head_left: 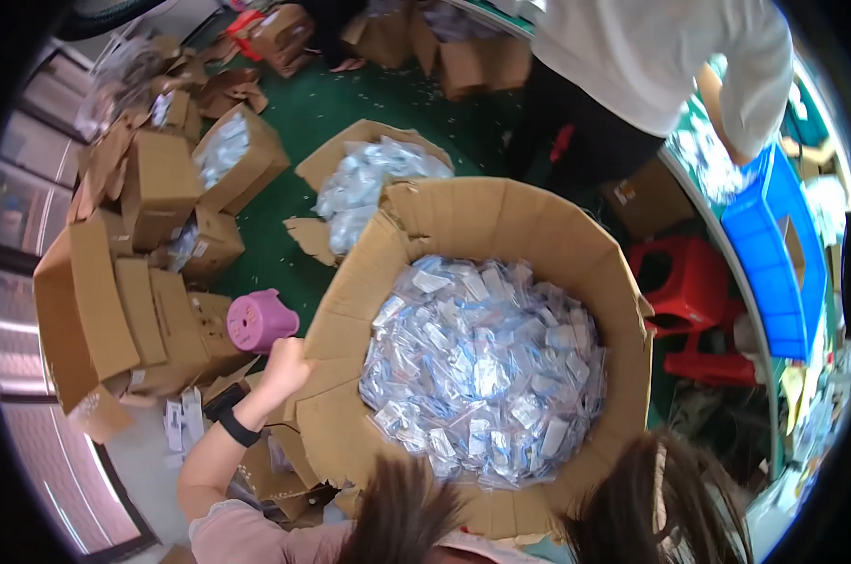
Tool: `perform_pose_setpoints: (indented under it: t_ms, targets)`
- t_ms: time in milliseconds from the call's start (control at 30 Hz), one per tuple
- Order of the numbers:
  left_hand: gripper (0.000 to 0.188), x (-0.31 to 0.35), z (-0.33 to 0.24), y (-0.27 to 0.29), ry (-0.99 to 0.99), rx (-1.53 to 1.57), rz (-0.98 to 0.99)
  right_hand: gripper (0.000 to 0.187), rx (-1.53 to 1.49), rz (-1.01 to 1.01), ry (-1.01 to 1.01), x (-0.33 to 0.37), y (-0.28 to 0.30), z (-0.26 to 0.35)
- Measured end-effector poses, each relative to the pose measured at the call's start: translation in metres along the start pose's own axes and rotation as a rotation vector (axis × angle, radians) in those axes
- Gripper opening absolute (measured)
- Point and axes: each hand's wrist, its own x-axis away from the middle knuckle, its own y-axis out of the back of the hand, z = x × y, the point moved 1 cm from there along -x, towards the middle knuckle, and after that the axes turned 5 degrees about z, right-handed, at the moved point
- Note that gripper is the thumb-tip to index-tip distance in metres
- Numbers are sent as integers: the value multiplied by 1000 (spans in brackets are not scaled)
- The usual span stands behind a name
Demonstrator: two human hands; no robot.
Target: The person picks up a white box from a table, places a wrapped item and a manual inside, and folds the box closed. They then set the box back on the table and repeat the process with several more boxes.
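Observation:
A big open cardboard box point(557, 235) fills the middle of the view, full of small clear plastic bags point(482, 367) with white and blue contents. My left hand point(284, 365) grips the box's left flap at its edge; a black band sits on that wrist. My right hand does not show; it is hidden below my hair at the lower edge.
A pink plastic stool point(256, 320) stands just left of the box. Several cardboard boxes point(153, 188) crowd the left, two holding more clear bags point(369, 183). A person in a white top point(651, 56) stands at the top right by a blue crate point(769, 254) and red stools point(684, 282).

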Motion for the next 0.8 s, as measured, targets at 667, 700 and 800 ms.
perform_pose_setpoints:
  t_ms: [667, 700, 800]
  targets:
    - [21, -21, 313, 333, 135, 179, -313, 13, 246, 12, 585, -86, -48, 542]
    - [21, -35, 321, 356, 119, 201, -344, 13, 237, 2, 573, -101, -53, 562]
    - [21, -62, 332, 422, 126, 190, -375, 12, 145, 5, 627, -148, -66, 624]
